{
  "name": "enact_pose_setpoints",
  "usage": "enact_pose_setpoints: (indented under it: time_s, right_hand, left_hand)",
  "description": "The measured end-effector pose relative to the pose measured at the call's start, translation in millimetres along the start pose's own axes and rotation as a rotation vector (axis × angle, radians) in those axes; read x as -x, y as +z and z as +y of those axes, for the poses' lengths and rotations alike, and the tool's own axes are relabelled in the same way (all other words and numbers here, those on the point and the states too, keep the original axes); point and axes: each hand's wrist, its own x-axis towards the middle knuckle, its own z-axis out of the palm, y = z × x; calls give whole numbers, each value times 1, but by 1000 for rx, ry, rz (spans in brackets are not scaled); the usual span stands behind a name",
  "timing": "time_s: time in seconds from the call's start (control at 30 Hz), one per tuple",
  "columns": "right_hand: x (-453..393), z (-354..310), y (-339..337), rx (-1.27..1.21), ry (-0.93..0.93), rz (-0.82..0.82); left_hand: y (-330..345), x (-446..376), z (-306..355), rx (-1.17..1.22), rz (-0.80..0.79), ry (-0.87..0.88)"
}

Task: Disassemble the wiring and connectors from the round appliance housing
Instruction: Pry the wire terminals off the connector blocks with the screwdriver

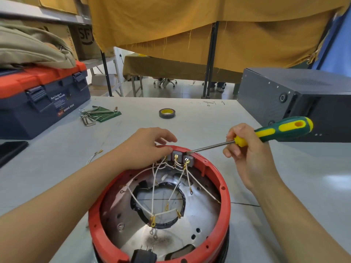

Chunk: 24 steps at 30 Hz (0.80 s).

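A round housing with a red rim [225, 202] and shiny metal inside stands on the table in front of me. White wires [155, 179] with brass terminals run from grey connector blocks [182, 158] at its far rim down to a black-taped centre hole. My left hand [146, 147] rests on the far rim, fingertips curled at the wires beside the blocks. My right hand [245, 152] grips a green and yellow screwdriver [273, 132]; its blade tip touches the right grey block.
A blue and red toolbox [41, 99] sits at the left with cloth on it. Hex keys [95, 114] and a tape roll [167, 113] lie farther back. A dark grey case [296, 99] stands at the right. A loose wire [95, 156] lies left of the housing.
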Motion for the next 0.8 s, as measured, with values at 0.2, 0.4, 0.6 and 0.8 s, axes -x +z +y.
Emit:
enact_pose_setpoints:
  time_s: [0.2, 0.4, 0.6, 0.8]
  right_hand:
    - [4, -4, 4, 144, -69, -10]
    - [9, -10, 6, 327, -183, -99]
    - [9, -19, 1, 424, -283, -143]
    - [12, -19, 1, 443, -280, -232]
  left_hand:
    - [5, 6, -3, -127, -17, 11]
    - [11, -1, 3, -53, -44, 74]
    - [13, -8, 9, -6, -106, 109]
    - [21, -6, 6, 17, -32, 130]
